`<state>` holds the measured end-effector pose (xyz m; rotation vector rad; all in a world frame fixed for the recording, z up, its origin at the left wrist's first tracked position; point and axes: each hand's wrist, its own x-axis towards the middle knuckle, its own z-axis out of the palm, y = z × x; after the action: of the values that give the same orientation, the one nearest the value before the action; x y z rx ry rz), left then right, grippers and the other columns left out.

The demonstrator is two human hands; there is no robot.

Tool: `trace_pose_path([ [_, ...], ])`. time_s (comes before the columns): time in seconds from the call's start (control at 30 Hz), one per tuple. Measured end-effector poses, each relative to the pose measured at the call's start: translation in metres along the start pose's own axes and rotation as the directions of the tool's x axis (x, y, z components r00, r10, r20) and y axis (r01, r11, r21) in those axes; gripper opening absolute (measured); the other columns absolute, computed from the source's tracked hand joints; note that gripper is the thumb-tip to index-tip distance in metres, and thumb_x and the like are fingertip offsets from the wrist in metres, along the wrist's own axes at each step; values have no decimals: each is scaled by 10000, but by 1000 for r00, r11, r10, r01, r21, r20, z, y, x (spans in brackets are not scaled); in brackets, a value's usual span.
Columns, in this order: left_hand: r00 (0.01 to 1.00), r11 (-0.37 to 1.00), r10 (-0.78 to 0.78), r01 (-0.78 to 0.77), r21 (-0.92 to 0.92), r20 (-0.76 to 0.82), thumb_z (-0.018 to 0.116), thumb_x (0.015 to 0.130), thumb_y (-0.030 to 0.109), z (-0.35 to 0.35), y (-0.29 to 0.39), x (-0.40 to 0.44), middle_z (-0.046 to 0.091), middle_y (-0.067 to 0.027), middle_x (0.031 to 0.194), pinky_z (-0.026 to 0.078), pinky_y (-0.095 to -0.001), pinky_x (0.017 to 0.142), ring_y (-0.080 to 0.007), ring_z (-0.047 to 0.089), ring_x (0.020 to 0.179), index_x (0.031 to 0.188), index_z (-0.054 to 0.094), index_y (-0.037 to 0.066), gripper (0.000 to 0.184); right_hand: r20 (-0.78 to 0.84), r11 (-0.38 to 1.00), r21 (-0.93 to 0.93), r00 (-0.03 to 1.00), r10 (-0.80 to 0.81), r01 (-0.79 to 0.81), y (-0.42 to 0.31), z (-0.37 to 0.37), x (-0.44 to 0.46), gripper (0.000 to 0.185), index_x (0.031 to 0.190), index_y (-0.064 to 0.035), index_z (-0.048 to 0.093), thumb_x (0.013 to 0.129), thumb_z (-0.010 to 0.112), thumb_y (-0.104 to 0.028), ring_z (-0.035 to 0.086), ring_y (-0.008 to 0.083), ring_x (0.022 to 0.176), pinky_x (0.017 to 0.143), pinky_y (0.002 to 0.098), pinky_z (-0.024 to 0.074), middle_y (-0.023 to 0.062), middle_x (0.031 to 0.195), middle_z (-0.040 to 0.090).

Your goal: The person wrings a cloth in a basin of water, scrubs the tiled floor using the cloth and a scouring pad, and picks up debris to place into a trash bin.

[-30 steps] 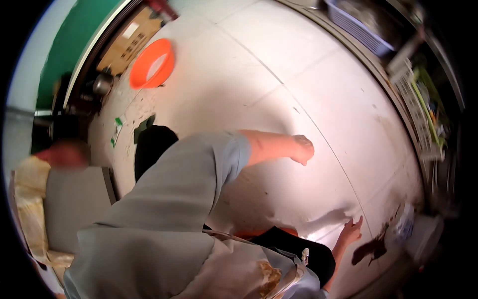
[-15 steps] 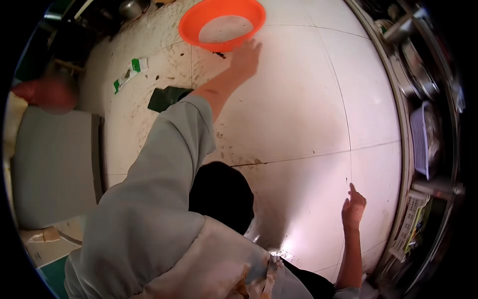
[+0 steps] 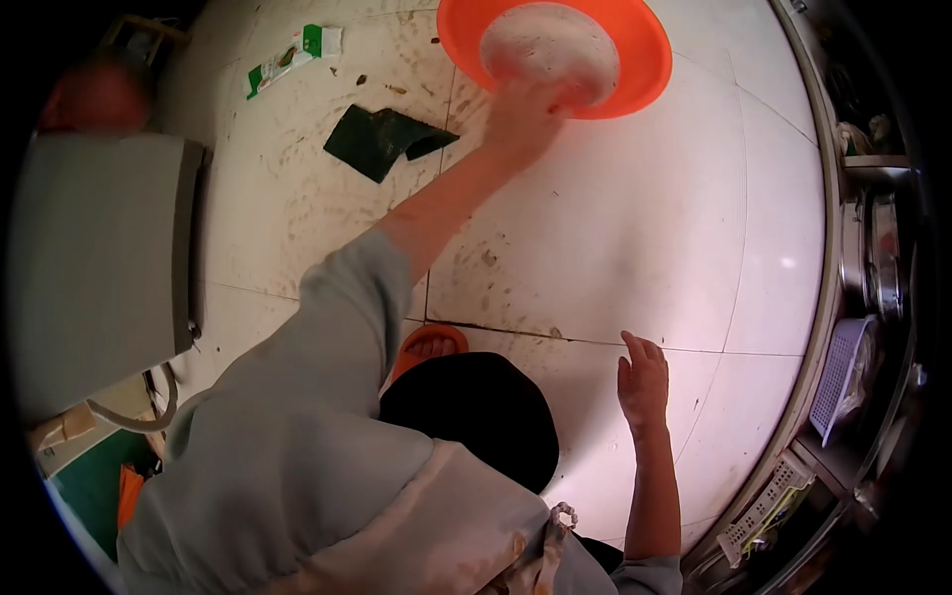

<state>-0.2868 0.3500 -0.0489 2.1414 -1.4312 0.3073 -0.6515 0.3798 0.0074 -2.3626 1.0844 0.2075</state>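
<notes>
My left hand (image 3: 526,117) is closed over the near rim of an orange basin (image 3: 650,69), its fingers blurred and curled to the inside. Pale, whitish contents with small specks fill the bottom of the basin; I cannot tell whether they are liquid. My right hand (image 3: 645,382) hovers above the tiled floor at the lower right, empty, with its fingers stretched out and slightly apart. A crumpled dark green sheet (image 3: 382,141) lies on the floor beside my left forearm.
A white and green packet (image 3: 295,61) and dark crumbs lie on the dirty tiles. At left stands a grey box-like unit (image 3: 99,268). Along the right, a shelf holds metal pots (image 3: 883,253) and a lilac plastic basket (image 3: 838,382). An orange slipper (image 3: 426,342) shows by my knee.
The basin has come nearer and to the right, with my left hand now over its rim. My right hand has shifted left and its fingers have straightened. My view has turned.
</notes>
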Motion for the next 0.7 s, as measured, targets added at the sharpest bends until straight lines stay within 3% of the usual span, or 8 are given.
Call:
trace_pose_path([
  [0.03,998,998,-68,68,1,9,610,769,214,-17,-8,-7,591,-134,1000,392,-406,841,-266,512,978,1100,563,65,366,17,1000,-2,1000,0,0,-1,1,-1,363,1135,-70,547,776,549,-15,510,280,1027,912,377,394,112,1073,570],
  [0.1,832,788,-555,534,-305,24,662,730,231,-53,-30,-18,552,-117,1091,378,-389,887,-284,480,1053,1162,532,107,468,48,1000,-16,999,16,-15,0,3,-5,360,1132,-71,549,776,549,-15,513,278,1028,908,377,399,109,1075,571],
  [0.17,823,823,-544,561,84,-166,707,692,270,-15,-114,-70,472,-101,1240,370,-401,918,-310,439,1130,1221,494,167,580,64,998,-40,997,47,-44,9,6,-13,356,1127,-70,551,776,548,-16,516,276,1029,902,378,405,108,1072,572],
  [0.27,908,866,-324,171,471,266,722,673,286,-41,-115,-95,382,-85,1339,374,-421,916,-340,402,1170,1259,454,216,649,74,996,-58,994,77,-73,19,9,-25,350,1125,-72,552,778,546,-22,524,272,1022,894,378,414,108,1074,576],
  [0.4,707,740,-661,670,63,250,647,754,356,-38,-164,-74,586,-152,1075,458,-407,816,-348,555,987,1130,550,81,476,109,990,-103,988,113,-101,25,9,-34,350,1131,-78,551,784,544,-30,530,267,1016,891,372,420,108,1077,577],
  [0.47,691,690,-722,719,-82,-14,606,804,370,-55,-167,-69,617,-167,1013,492,-391,765,-360,587,906,1075,575,45,424,98,988,-99,987,129,-120,22,8,-35,349,1132,-81,551,786,545,-34,534,266,1012,889,370,422,107,1080,577],
  [0.57,447,445,-894,873,199,36,618,794,416,-41,-216,-88,603,-168,1062,486,-401,800,-342,582,948,1048,585,6,484,95,989,-83,987,130,-123,25,12,-40,349,1132,-81,551,785,548,-37,533,267,1015,885,371,424,105,1076,579],
  [0.7,267,168,-959,812,560,-100,628,749,514,-39,-203,-104,589,-172,1097,489,-391,822,-319,581,982,1040,591,-2,594,120,985,-145,987,110,-93,29,16,-46,353,1120,-82,551,769,564,-45,542,282,996,867,381,433,118,1049,583],
])
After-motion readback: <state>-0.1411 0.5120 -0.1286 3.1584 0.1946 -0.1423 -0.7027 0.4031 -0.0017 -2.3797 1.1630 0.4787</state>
